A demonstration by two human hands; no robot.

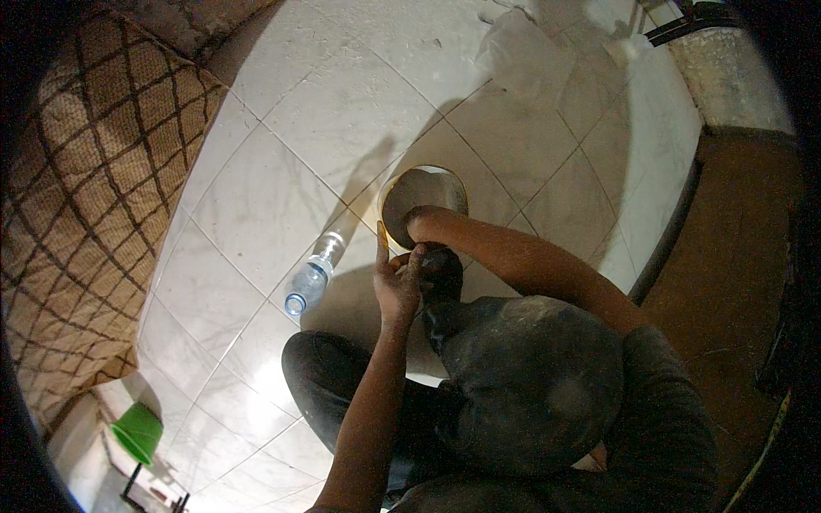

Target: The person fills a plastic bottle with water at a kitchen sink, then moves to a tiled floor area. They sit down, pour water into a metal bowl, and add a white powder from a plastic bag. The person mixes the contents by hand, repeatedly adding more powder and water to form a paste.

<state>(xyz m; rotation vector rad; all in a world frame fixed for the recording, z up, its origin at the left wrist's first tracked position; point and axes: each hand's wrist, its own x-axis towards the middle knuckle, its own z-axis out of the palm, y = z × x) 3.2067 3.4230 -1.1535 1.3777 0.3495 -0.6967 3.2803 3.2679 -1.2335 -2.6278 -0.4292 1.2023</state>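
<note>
A round, pale-rimmed bowl is on the tiled floor in front of me. Its inside looks grey, and I cannot make out what lies in it. My left hand grips the near left side of the bowl, forefinger stretched along the outside and thumb near the rim. Over the near rim my right hand reaches down into the bowl; its fingers are hidden from view. To the left of the bowl, a clear plastic bottle with a blue top appears to stand on the tiles.
My bent legs in dark trousers are close to the bowl. A brown checked woven cloth covers the left side. A green container is at the lower left, and a brown mat lies on the right. A translucent bag rests farther off.
</note>
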